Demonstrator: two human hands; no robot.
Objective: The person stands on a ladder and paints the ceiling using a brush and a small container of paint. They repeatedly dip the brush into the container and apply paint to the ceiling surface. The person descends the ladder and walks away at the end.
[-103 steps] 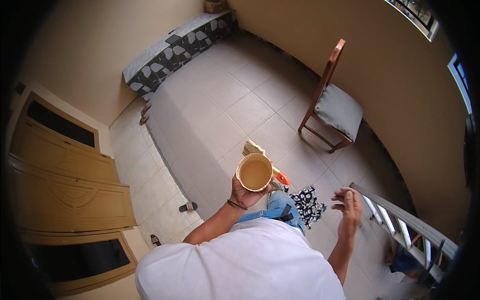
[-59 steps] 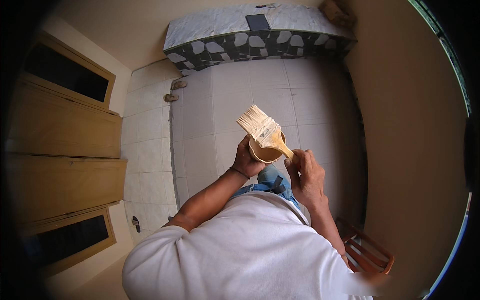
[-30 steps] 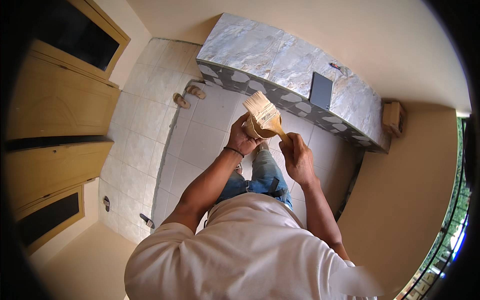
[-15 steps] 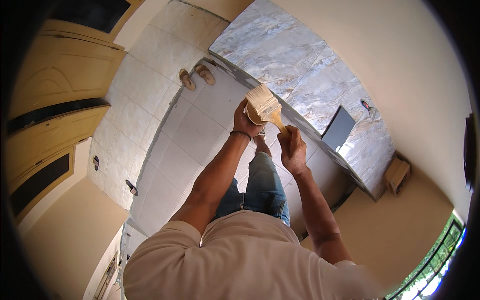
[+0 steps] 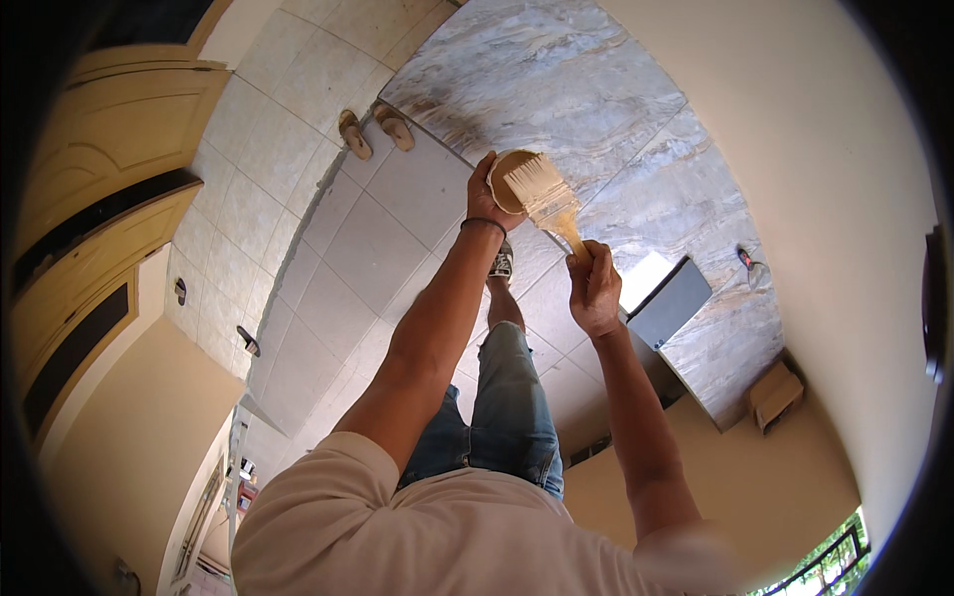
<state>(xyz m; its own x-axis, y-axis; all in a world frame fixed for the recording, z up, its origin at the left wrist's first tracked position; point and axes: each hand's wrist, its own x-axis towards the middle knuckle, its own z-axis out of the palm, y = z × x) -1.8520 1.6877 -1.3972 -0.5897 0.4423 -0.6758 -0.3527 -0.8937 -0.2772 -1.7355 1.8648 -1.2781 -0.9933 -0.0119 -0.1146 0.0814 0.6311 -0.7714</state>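
Observation:
My left hand (image 5: 485,194) is wrapped round a small round paint container (image 5: 503,177), its open top showing beige paint inside. In my right hand (image 5: 596,288) is a wide paintbrush (image 5: 553,206), gripped by its wooden handle. Its bristles are coated in beige paint and lie over the container's rim, pointing up and left. I cannot tell whether the bristles touch the paint inside.
A marble-patterned slab surface (image 5: 636,129) runs along the wall at right, carrying a dark flat panel (image 5: 671,303) and a putty knife (image 5: 747,260). A cardboard box (image 5: 775,395) sits at its end. Sandals (image 5: 395,127) lie on the tiled floor (image 5: 378,233); wooden doors (image 5: 129,114) stand at left.
The brush has shifted right and its bristles now slant over the container, uncovering more of the opening. My body has moved forward, with one shoe now showing on the floor.

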